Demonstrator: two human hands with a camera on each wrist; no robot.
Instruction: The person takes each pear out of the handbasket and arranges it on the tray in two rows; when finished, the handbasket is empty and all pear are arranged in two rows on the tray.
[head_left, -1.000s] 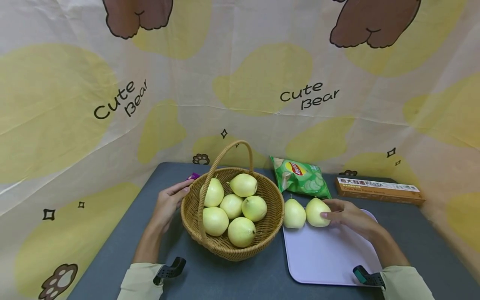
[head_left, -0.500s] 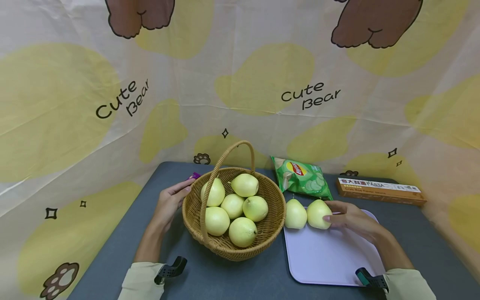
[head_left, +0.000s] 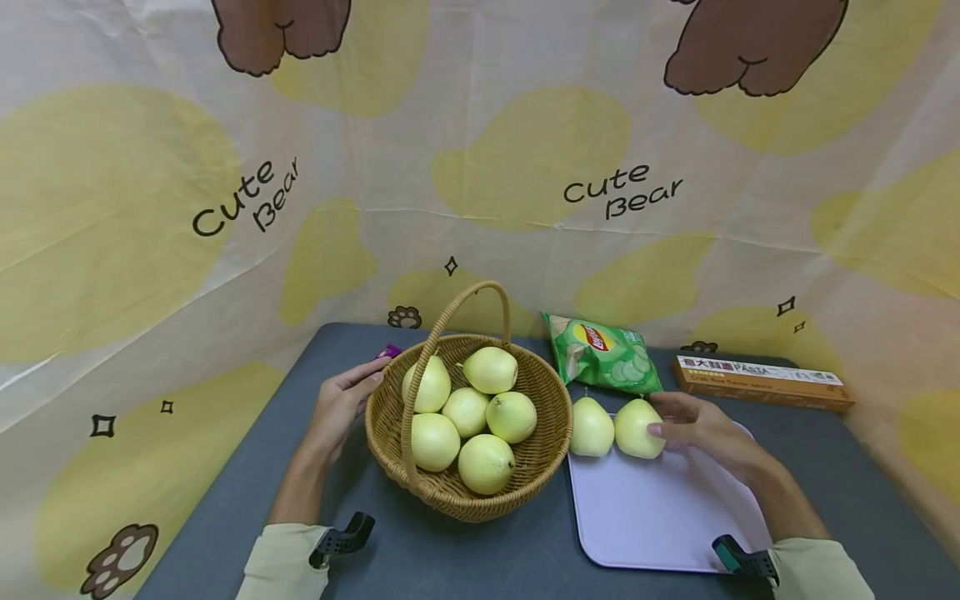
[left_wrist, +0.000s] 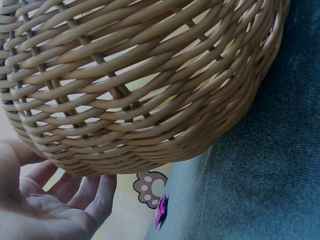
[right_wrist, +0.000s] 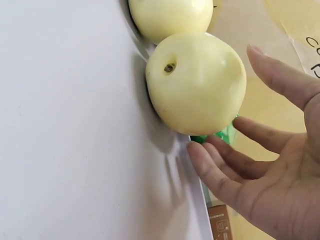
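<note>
A wicker basket with a tall handle holds several pale yellow-green pears. My left hand is at the basket's left side; in the left wrist view its fingers lie loosely by the woven wall, perhaps touching it. On the lilac tray, two pears sit side by side at the back edge. Around the right-hand pear, my right hand has its fingers spread. The right wrist view shows the thumb apart from that pear, with the fingertips close to its underside or just touching it.
A green chip bag lies behind the tray. Farther right is a long orange-brown pasta box. A small purple wrapper shows behind the basket's left rim. A printed cloth hangs along the table's back.
The right hand's fingers have loosened and shifted slightly away from the right-hand pear, which stays on the tray. Left hand and basket hold their places.
</note>
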